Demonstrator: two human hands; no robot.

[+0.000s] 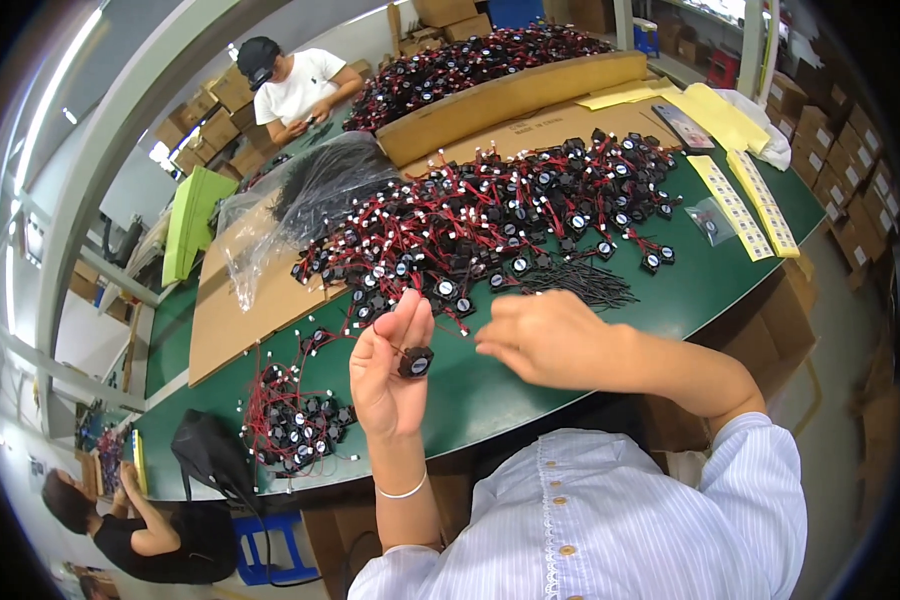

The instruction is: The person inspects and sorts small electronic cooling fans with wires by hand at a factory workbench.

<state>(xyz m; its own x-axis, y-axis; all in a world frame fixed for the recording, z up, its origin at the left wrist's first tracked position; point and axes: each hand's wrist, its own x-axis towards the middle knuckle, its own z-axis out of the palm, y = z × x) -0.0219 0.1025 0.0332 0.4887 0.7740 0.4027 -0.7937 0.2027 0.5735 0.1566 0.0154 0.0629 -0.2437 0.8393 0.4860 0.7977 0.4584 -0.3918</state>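
Note:
My left hand [394,365] is raised above the table's front edge, palm turned inward. Its thumb and fingers hold a small black wired part [416,362] with a round pale label. To its right, my right hand [550,338] has thumb and fingertips pinched together; what lies between them is too small to make out. A big pile of similar black parts [510,215] with red wires and white plugs spreads just beyond both hands. Behind my right hand lies a bunch of thin black ties [585,285]. A smaller heap of wired parts [295,420] sits left of my left hand.
The green table [510,400] carries a cardboard sheet [235,290], clear plastic bags [320,185], sticker sheets [735,205] and a phone [683,128]. A black bag [205,450] rests at the left edge. One person [295,85] works across the table, another [135,520] at lower left.

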